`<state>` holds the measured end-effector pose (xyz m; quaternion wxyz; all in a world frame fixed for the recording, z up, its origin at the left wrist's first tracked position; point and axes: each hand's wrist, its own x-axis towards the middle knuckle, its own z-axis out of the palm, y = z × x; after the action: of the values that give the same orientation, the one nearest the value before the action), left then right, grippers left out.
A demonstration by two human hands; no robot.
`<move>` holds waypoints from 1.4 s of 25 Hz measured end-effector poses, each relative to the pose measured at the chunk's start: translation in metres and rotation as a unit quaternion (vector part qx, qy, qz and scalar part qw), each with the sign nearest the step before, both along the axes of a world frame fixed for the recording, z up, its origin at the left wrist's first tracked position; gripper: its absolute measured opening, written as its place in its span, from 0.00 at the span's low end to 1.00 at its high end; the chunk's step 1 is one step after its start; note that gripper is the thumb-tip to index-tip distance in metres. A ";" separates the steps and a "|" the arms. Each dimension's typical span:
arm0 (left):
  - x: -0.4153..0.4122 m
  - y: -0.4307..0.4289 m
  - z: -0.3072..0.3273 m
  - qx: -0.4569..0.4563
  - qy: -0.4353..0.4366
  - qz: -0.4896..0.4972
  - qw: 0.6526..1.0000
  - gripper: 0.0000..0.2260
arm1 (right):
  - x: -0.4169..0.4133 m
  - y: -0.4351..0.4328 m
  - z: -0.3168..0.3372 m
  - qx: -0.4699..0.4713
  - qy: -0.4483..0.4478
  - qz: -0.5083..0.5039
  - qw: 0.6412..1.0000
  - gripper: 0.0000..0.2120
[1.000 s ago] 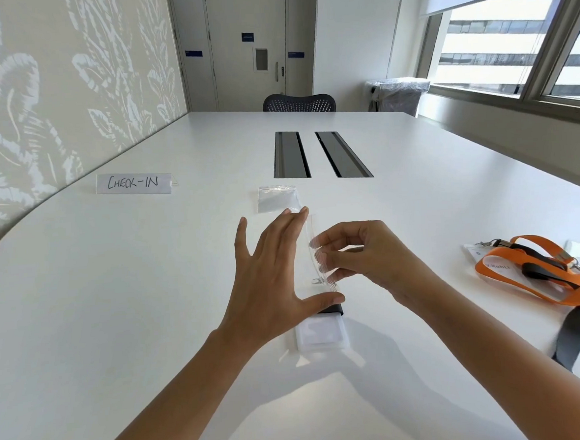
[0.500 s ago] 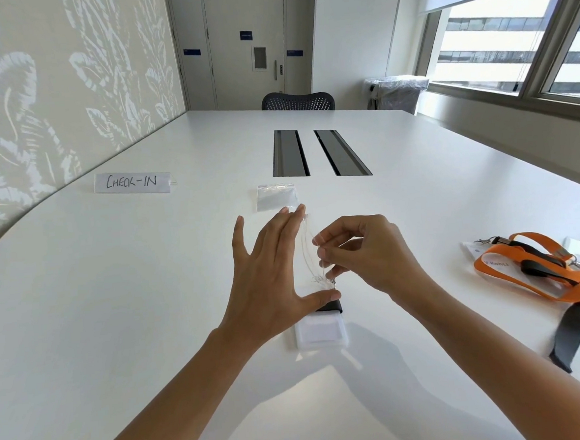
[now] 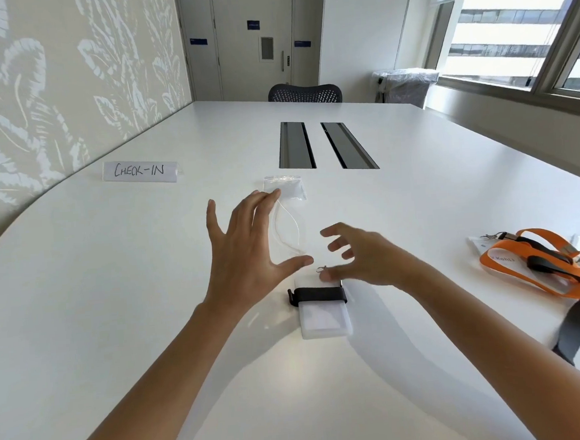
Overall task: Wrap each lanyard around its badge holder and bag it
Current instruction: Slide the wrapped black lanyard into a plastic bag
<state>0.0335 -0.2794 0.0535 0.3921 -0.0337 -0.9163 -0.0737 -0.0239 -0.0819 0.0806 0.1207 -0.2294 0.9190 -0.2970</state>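
grip: l hand (image 3: 246, 257) splayed, spanning clear bag (image 3: 287, 227) fingertip-to-thumb | r hand (image 3: 370, 259) loose, empty, over wrapped badge holder (image 3: 324, 315)

Black lanyard (image 3: 319, 294) wraps flat white badge holder (image 3: 324, 318); clear bag (image 3: 289, 187) beyond.

L hand (image 3: 246, 257) touches bag (image 3: 287, 227); R hand (image 3: 363, 259) loose.

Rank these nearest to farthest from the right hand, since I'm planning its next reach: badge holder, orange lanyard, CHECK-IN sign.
1. badge holder, just below the right hand, centre of table.
2. orange lanyard, off to the right.
3. CHECK-IN sign, far left.
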 end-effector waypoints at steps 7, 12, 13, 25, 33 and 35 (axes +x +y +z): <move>-0.002 -0.011 0.000 0.022 0.010 0.021 0.999 0.43 | -0.014 -0.028 0.000 0.172 -0.083 0.093 0.977 0.37; -0.002 -0.013 0.001 0.026 0.013 0.028 0.999 0.44 | -0.026 -0.033 0.012 0.179 -0.164 0.105 0.965 0.14; -0.002 -0.013 0.001 0.027 0.013 0.029 0.999 0.44 | -0.026 -0.033 0.014 0.179 -0.173 0.108 0.962 0.13; -0.001 -0.015 0.004 0.032 0.009 0.030 0.999 0.43 | -0.019 -0.031 0.026 0.229 -0.253 0.032 0.939 0.23; -0.002 -0.012 -0.002 0.024 -0.011 0.024 0.999 0.43 | -0.026 -0.012 0.027 0.183 -0.274 0.021 0.944 0.14; -0.003 -0.012 -0.003 0.024 -0.011 0.024 0.999 0.43 | -0.028 -0.005 0.025 0.153 -0.294 0.025 0.943 0.10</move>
<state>0.0308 -0.2916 0.0506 0.3845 -0.0020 -0.9191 -0.0863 -0.0518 -0.0864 0.1057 0.4270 -0.1336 0.8708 -0.2036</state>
